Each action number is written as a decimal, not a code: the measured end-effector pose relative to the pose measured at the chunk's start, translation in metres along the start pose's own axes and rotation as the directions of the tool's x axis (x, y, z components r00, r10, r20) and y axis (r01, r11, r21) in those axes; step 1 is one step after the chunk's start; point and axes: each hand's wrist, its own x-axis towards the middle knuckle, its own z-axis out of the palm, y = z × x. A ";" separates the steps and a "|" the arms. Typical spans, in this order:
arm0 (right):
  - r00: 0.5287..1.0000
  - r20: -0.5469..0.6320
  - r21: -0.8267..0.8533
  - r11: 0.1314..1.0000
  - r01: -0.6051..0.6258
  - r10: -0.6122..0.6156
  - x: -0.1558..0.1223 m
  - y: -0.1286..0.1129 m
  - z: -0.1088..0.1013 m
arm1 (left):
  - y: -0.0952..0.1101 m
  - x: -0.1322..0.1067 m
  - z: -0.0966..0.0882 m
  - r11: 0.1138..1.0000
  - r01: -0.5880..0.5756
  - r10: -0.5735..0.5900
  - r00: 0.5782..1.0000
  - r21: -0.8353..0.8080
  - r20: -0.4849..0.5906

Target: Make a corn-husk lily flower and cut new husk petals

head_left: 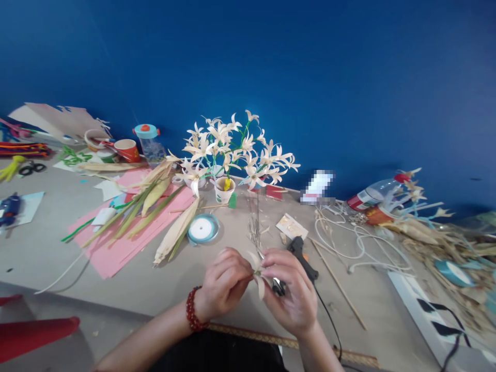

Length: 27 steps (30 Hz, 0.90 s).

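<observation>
A small pale corn-husk flower (261, 287) with curled petals is pinched between my two hands in the middle foreground. My left hand (227, 283), with a red bead bracelet at the wrist, grips it from the left with thumb and fingers together. From the right, the fingers of my right hand (292, 289) close on its petals. A metal tool with dark handles (278, 287) shows partly under my right palm; whether it is held or lying there I cannot tell. Beyond my fingers lies a bundle of thin wires (254, 230).
Finished husk flowers (220, 134) stand in cups at the back. A glue gun (302, 258) and a stick (341, 287) lie right, near a power strip (422, 315). Left are a ribbon roll (202, 229), corn husks (176, 232) and pink paper (104, 253).
</observation>
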 end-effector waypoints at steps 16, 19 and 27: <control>0.997 0.036 -0.041 0.997 -0.061 0.062 -0.009 0.004 -0.003 | -0.002 -0.007 0.005 0.993 0.091 -0.091 0.996 -0.071 -0.004; 0.997 0.034 -0.063 0.996 -0.068 0.070 -0.012 0.004 -0.003 | -0.001 -0.006 0.005 0.994 0.084 -0.084 0.996 -0.075 -0.006; 0.988 0.023 -0.052 0.987 -0.152 0.153 -0.012 0.004 0.001 | -0.004 -0.010 0.007 0.999 0.042 -0.042 0.999 0.013 -0.001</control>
